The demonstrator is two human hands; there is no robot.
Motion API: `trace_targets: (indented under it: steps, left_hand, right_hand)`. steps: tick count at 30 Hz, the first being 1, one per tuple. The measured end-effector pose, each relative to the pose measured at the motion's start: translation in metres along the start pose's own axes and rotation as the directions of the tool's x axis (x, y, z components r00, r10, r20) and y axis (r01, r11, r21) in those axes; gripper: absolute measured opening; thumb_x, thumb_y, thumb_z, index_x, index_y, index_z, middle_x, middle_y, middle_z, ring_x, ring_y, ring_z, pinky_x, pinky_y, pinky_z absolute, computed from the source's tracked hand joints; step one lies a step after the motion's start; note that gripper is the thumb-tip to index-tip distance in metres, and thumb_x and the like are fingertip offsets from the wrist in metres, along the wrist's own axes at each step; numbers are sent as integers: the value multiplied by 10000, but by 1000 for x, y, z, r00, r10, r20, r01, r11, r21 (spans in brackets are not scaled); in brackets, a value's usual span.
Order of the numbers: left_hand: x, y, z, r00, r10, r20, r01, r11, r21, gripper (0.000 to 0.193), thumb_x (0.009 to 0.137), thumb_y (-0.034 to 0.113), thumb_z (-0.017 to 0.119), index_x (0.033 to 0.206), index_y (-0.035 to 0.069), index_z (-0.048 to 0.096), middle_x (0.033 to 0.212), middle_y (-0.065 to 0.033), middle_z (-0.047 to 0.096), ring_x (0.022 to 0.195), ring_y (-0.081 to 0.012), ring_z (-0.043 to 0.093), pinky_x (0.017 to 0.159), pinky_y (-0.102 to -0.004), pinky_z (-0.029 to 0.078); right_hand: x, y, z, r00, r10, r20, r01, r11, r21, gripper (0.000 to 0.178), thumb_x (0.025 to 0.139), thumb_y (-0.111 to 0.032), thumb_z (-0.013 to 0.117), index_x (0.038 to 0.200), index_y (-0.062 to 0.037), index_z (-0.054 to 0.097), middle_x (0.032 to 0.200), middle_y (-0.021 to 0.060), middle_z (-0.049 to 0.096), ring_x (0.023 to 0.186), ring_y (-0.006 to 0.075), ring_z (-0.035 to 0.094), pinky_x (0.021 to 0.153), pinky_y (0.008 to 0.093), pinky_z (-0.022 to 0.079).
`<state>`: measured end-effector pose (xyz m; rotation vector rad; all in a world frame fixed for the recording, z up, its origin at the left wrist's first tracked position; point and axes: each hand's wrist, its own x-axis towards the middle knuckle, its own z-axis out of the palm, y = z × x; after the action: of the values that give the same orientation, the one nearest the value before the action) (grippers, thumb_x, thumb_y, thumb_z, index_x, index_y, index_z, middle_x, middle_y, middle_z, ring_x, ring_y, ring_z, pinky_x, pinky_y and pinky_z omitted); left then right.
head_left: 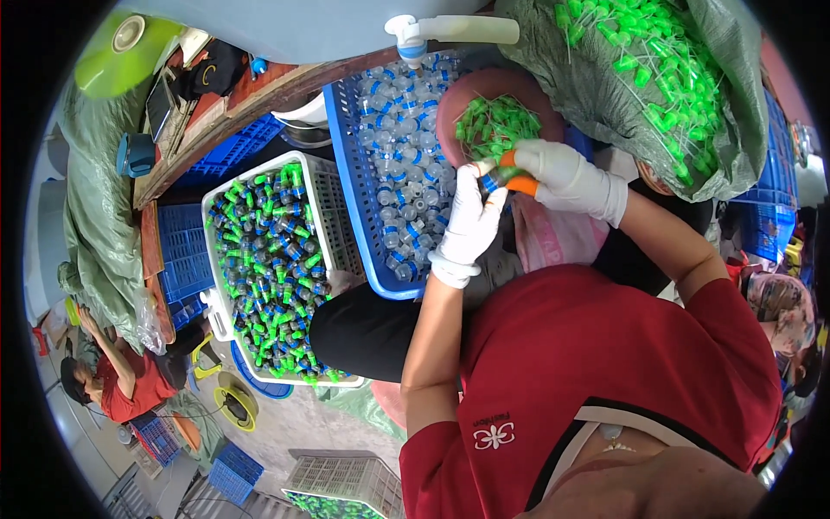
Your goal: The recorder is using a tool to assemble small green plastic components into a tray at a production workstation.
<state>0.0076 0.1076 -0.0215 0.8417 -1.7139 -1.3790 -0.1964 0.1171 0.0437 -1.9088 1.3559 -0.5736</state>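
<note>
- Edges: left hand [467, 221] just beside the right rim of the blue basket [344, 173]; right hand [571, 177] by the lower right of the pink bowl [448, 121]. Both white-gloved, upper centre of frame.
- Left fingers grasp a small blue-banded piece [489, 183]; the right's orange-covered fingertips close about its green-and-dark end. Piece sits just below the bowl.
- Room to move: tight. White tap [415, 35] juts over the basket's top; plastic sack [739, 95] of green pieces crowds upper right; dark-trousered knee [363, 329] abuts the white crate [333, 203].
- Contents: basket, clear blue-ringed pieces; bowl, green pieces with thin pale stems; crate, green, blue and dark pieces.
- Surface, room: grey floor [294, 424] lower centre, grey crate [337, 476] on it; wooden ledge [259, 108] upper left; co-worker [138, 381] in red, far left.
- Writing: one light word beside the white flower emblem [494, 435] on the red shirt [553, 346].
</note>
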Motion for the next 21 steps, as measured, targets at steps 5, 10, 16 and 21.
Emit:
trace_targets:
  steps: [5,10,16,21]
  left_hand:
    - [-19,-1,7,992,120,-33,-116,988,105,316,928,20,590,1218,-31,476,1140,-203,555,1065,-336,577,944,-380,454]
    - [-41,11,-33,995,97,6,-92,921,379,289,932,14,577,1202,-30,486,1136,-197,562,1076,-316,574,952,-382,452]
    - [-58,28,-137,771,349,-533,490,209,846,238,802,23,635,1040,26,624,957,-166,619,894,-351,594,805,-465,468]
    - [-10,-9,-90,924,218,-314,221,366,904,211,784,84,625,983,123,681,954,-145,643,878,-343,604,792,-467,461]
  right_hand:
    - [-11,15,24,995,54,83,-57,997,43,287,880,-102,631,1143,-2,577,1034,191,653,951,378,642,860,407,498]
    - [7,13,48,991,14,136,-60,940,337,265,895,-124,596,1130,-2,580,1036,212,653,967,418,624,868,448,489]
    - [55,96,55,958,271,-92,-286,922,-263,199,914,-114,551,1075,-20,623,1049,224,656,986,383,643,838,465,490]
    - [89,134,79,902,416,-117,-432,868,-246,214,901,-112,515,1066,-34,629,1054,246,645,938,404,644,807,490,497]
